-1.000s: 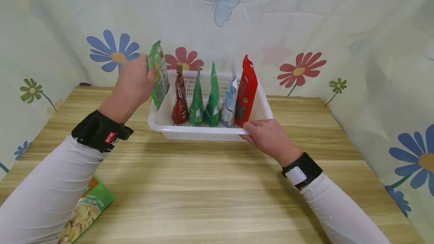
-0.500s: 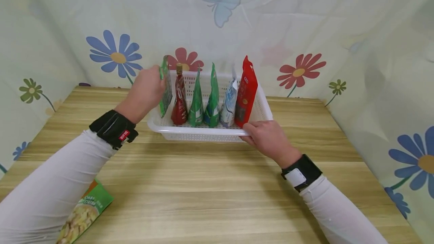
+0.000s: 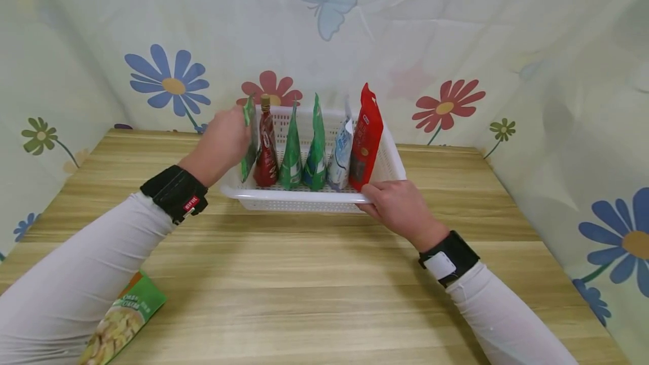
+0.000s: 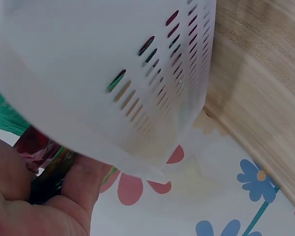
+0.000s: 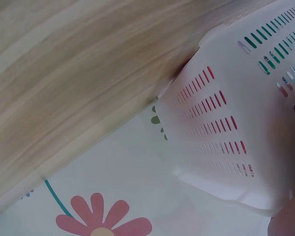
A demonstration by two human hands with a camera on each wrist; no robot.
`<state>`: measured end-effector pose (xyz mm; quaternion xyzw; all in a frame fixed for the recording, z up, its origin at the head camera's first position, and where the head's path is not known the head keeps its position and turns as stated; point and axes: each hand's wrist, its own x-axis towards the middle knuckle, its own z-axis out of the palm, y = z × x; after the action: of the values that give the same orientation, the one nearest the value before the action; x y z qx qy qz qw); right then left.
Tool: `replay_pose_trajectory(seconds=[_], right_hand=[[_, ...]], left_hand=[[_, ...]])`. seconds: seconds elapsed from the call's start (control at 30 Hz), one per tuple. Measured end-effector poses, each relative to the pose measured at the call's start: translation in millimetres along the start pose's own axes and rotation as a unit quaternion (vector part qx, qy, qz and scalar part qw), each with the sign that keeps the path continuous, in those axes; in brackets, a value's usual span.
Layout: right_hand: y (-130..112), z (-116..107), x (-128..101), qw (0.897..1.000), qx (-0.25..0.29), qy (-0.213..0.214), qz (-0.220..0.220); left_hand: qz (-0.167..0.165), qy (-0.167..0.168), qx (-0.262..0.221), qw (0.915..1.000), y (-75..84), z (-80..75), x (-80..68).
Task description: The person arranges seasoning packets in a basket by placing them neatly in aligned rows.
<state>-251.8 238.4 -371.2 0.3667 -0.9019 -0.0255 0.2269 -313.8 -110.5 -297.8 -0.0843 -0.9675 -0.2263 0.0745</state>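
Left hand (image 3: 223,139) pinches a flat green foil pouch (image 3: 248,142) at the white slotted plastic basket's (image 3: 304,200) left end, right hand (image 3: 398,207) grips its near rim, on a wooden tabletop (image 3: 314,275) before floral cloth (image 3: 456,32)

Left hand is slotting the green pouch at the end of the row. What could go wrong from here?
The green pouch sits tight against the red bottle; pushing it down could tip the bottle into the other upright pouches. The white basket is steadied only by the right hand at its front rim, so it might slide.
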Motion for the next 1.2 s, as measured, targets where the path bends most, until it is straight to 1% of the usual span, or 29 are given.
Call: replay_pose_trajectory(seconds=[0.1,0.3,0.53,0.73,0.83,1.03,1.2], right_hand=[[-0.1,0.1,0.1,1.000,0.000,-0.001,0.002],[-1.0,-0.3,0.4,1.000,0.003,-0.009,0.009],[-0.9,-0.6,0.2,1.000,0.003,-0.011,0.011],[-0.8,-0.5,0.6,1.000,0.005,-0.003,0.008],[-0.9,0.1,0.7,1.000,0.007,-0.002,0.008],[-0.6,1.5,0.6,1.000,0.006,0.001,0.007],[-0.6,1.3,0.2,1.000,0.008,0.005,0.005]], left_hand=[[0.004,-0.004,0.005,1.0000,0.3,1.9,-0.6],[0.005,-0.025,0.018,0.9995,2.4,4.2,-0.8],[-0.008,-0.037,0.003,0.9993,2.0,6.8,2.0],[-0.007,-0.048,0.002,0.9988,2.2,11.3,2.1],[-0.007,-0.047,-0.001,0.9989,2.4,12.5,2.0],[0.010,-0.036,0.005,0.9993,0.1,15.7,0.9],[0.025,-0.055,0.006,0.9982,-0.9,17.7,-1.3]])
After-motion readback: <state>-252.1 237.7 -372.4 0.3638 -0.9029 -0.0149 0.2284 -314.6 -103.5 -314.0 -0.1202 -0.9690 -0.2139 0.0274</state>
